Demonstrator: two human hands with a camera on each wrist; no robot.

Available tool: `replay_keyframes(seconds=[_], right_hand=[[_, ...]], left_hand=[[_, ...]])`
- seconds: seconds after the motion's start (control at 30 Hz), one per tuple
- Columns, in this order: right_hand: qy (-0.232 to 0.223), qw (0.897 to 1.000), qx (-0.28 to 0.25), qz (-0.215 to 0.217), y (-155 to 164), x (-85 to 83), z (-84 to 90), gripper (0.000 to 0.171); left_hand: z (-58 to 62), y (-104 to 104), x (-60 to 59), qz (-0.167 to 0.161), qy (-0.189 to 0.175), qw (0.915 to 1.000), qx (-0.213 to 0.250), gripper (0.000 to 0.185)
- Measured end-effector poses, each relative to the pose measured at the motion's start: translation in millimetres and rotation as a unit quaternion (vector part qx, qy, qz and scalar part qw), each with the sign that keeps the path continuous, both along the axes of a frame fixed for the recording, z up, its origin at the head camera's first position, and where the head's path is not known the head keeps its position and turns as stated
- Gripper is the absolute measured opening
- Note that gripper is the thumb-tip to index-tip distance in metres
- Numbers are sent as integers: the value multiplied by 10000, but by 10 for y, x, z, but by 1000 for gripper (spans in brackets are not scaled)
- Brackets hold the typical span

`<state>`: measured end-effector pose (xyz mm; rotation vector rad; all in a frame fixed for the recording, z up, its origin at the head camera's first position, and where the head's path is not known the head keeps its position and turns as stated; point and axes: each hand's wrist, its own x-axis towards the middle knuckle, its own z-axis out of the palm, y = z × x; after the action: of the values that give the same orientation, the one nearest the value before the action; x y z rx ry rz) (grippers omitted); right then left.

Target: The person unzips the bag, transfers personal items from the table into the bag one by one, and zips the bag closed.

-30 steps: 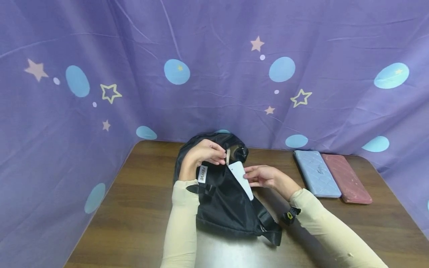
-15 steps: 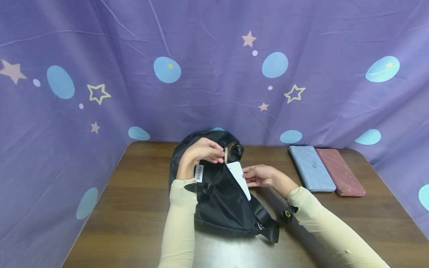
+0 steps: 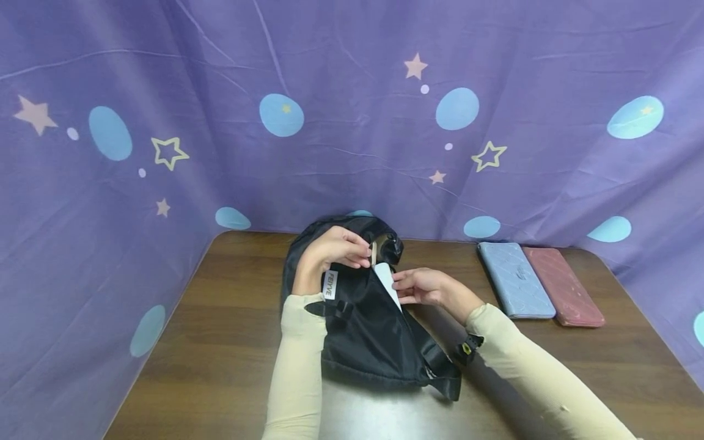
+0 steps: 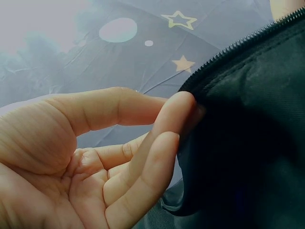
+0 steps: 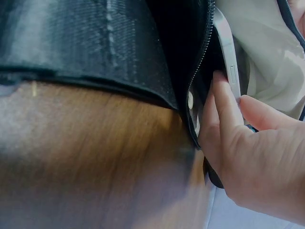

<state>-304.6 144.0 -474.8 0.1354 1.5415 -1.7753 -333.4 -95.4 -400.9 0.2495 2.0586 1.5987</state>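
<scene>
Cream sleeves (image 3: 299, 366) are showing closest; past them, a black bag (image 3: 368, 342) is lying on a brown table (image 3: 209, 342); the half-closed right hand (image 3: 428, 288) is holding a white phone (image 3: 387, 281) between thumb and fingers; the phone is sitting partly inside the bag's zip opening (image 5: 208, 43); the left hand (image 3: 337, 248) is pinching that opening's edge, thumb against fingertips; off to the right, a blue wallet (image 3: 517, 281) and a red wallet (image 3: 566, 287) are lying side by side; behind everything, a purple starry cloth (image 3: 352, 61) is hanging.
</scene>
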Motion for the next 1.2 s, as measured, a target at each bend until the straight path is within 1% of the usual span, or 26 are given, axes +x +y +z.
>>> replay_keyframes(seconds=[0.2,0.37,0.63,0.8,0.93,1.2], right_hand=[[-73,9999,64,52,-40,-5,34,16],[-81,9998,144,134,-42,-12,19,17],[-6,9992,209,337,-49,-55,27,19],[27,9994,170,284,-70,-81,59,19],[32,9995,190,258,-100,-109,91,19],[172,9992,350,38,-135,-148,133,19]], left_hand=[[3,-2,-5,78,-104,9999,7,29],[0,20,8,185,-209,9996,79,30],[-13,89,9,364,-145,9990,195,28],[3,119,12,471,-131,9984,270,28],[10,126,18,470,-176,9984,277,28],[1,136,17,429,-178,9985,276,28]])
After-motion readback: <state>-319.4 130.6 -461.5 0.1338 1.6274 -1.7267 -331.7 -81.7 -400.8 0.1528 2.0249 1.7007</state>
